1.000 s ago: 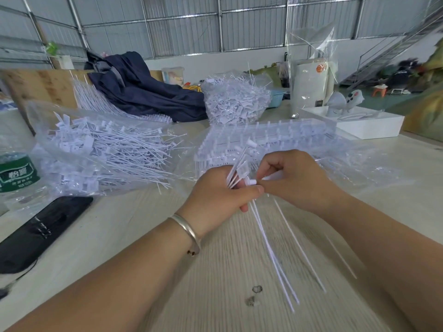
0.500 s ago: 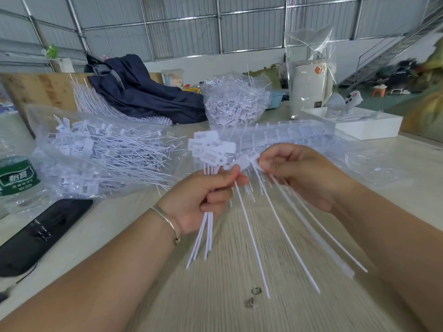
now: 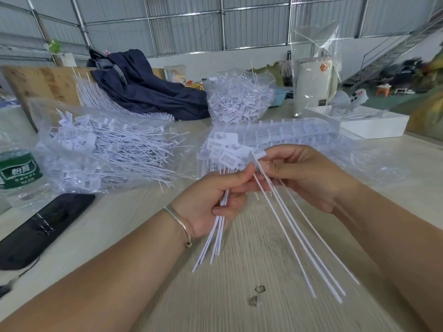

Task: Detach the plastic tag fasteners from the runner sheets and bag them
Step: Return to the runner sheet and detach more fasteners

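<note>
- Pale wood-grain desk (image 3: 239, 271); corrugated metal wall (image 3: 191, 25) at 12 o'clock.
- Left hand (image 3: 213, 200) clenches a bundle of fasteners (image 3: 225, 154); right hand (image 3: 304, 173) pinches several loose ones.
- Bag of fasteners (image 3: 107, 152) at 10 o'clock.

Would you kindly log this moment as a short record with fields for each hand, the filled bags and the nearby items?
left hand: grips a bundle of detached fasteners, heads up
right hand: pinches a few fasteners, tails fanned toward the table
flat bag: left, holds loose fasteners
heaped bag: behind, full
nearby: phone, green-labelled bottle, navy jacket
</note>
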A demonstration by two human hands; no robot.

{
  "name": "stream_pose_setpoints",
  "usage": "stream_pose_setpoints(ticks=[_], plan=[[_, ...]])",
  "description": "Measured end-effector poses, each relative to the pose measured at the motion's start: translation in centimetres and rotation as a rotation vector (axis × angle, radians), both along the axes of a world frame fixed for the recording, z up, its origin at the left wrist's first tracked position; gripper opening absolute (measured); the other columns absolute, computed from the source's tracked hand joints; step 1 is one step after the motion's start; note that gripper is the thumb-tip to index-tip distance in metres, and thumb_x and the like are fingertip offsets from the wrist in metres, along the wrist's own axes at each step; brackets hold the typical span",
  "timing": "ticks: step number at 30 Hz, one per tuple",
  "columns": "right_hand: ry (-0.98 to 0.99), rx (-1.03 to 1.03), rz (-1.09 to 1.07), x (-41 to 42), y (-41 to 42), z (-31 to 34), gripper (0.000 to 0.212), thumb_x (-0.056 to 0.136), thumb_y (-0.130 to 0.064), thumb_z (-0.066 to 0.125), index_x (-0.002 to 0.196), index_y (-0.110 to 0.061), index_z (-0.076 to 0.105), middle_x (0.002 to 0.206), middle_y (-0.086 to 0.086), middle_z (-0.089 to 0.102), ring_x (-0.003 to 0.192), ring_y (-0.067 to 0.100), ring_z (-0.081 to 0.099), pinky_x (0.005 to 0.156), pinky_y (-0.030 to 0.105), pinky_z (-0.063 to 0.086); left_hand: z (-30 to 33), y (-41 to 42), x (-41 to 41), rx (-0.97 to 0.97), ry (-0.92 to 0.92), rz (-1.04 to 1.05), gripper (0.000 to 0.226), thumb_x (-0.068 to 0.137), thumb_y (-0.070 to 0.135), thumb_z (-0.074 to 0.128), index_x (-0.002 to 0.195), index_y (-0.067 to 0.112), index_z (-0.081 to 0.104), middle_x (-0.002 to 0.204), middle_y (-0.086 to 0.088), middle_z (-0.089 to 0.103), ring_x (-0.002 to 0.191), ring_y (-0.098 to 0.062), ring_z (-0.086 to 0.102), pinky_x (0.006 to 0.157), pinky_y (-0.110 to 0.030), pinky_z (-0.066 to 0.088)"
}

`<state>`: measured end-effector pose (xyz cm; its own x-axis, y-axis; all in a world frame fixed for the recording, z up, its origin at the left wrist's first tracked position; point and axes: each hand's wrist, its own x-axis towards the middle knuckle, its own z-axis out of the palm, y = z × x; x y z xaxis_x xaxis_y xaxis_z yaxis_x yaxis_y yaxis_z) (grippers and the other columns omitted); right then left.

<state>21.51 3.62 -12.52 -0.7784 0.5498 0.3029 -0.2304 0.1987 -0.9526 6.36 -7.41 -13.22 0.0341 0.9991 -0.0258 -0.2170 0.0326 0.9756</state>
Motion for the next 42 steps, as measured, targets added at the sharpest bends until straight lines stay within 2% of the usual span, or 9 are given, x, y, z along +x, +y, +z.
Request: stream_pose_setpoints(ticks=[3,7,10,14,18,23,31,36,42], plan=[[-0.043,0.128,-0.175,0.3,0.5,0.1,0.013,0.065,-0.027,0.080,0.076,-0.022,0.078,0.069,0.010,0.061,0.060,0.012,0.049,0.059,0.020,0.040,0.4,0.1,-0.6,-0.021,0.044,0.184,0.019,0.077,0.030,0.067,0.078,0.011,0.067,0.060,0.005,0.061,0.035,-0.001,0.027,0.033,-0.013,0.012],[-0.326,0.568,-0.395,0.3,1.2,-0.3,0.008,0.082,-0.021,0.076,0.075,-0.024,0.073,0.059,-0.007,0.052,0.053,0.000,0.045,0.056,0.011,0.034,0.0,-0.1,-0.9,0.032,0.486,0.487,0.019,0.080,0.019,0.076,0.066,0.011,0.066,0.052,-0.003,0.058,0.037,-0.007,0.034,0.036,-0.014,0.024],[-0.392,0.686,-0.409,-0.2,0.5,-0.5,0.007,0.085,-0.023,0.072,0.078,-0.025,0.071,0.065,-0.011,0.055,0.061,0.000,0.050,0.061,0.015,0.038,-0.6,0.1,-0.5,0.046,0.616,0.487,0.032,0.081,0.016,0.076,0.051,0.017,0.063,0.050,0.002,0.060,0.039,-0.002,0.041,0.039,-0.011,0.030],[-0.336,0.623,-0.376,0.0,0.4,-0.2,0.008,0.087,-0.017,0.070,0.081,-0.020,0.074,0.062,-0.008,0.055,0.054,-0.001,0.047,0.056,0.010,0.034,-0.4,0.1,-0.8,-0.022,0.505,0.407,0.024,0.084,0.017,0.073,0.062,0.013,0.065,0.057,-0.004,0.059,0.037,-0.007,0.032,0.037,-0.015,0.024],[-0.270,0.435,-0.266,0.3,0.4,-0.2,0.010,0.087,-0.010,0.069,0.088,-0.016,0.078,0.079,0.016,0.069,0.067,0.012,0.056,0.069,0.022,0.044,-0.2,0.1,-1.2,-0.061,0.440,0.354,0.023,0.085,0.020,0.072,0.066,0.016,0.061,0.051,0.004,0.048,0.037,-0.007,0.026,0.036,-0.016,0.019],[-0.233,0.225,-0.241,0.5,0.7,0.3,0.020,0.082,-0.001,0.067,0.080,-0.016,0.080,0.051,-0.001,0.057,0.050,0.004,0.049,0.050,0.012,0.037,0.1,-0.1,-1.1,-0.027,0.449,0.302,0.014,0.086,0.025,0.069,0.081,0.012,0.068,0.051,0.004,0.040,0.040,-0.007,0.023,0.037,-0.016,0.017],[-0.308,0.204,-0.137,0.7,0.4,1.0,0.026,0.078,-0.001,0.061,0.069,-0.018,0.079,0.044,-0.005,0.046,0.045,0.004,0.041,0.046,0.010,0.035,0.7,-0.1,-1.5,0.002,0.461,0.190,0.025,0.081,0.009,0.069,0.057,0.018,0.067,0.045,0.003,0.029,0.041,-0.010,0.022,0.041,-0.020,0.015],[-0.418,0.221,-0.056,0.8,0.4,0.9,0.028,0.074,0.002,0.059,0.064,-0.016,0.078,0.043,-0.005,0.042,0.043,0.004,0.037,0.045,0.010,0.033,0.8,-0.1,-0.8,-0.025,0.653,0.134,0.020,0.076,0.003,0.071,0.058,0.011,0.065,0.042,0.003,0.029,0.037,-0.010,0.023,0.039,-0.015,0.019],[-0.589,0.416,-0.209,-0.4,-0.3,0.0,0.017,0.072,-0.006,0.065,0.063,-0.013,0.077,0.048,-0.002,0.051,0.051,0.008,0.045,0.054,0.021,0.039,-0.6,1.4,0.4,-0.068,1.067,0.316,0.030,0.063,0.008,0.077,0.045,0.018,0.055,0.042,0.011,0.042,0.042,-0.006,0.038,0.042,-0.019,0.029]])
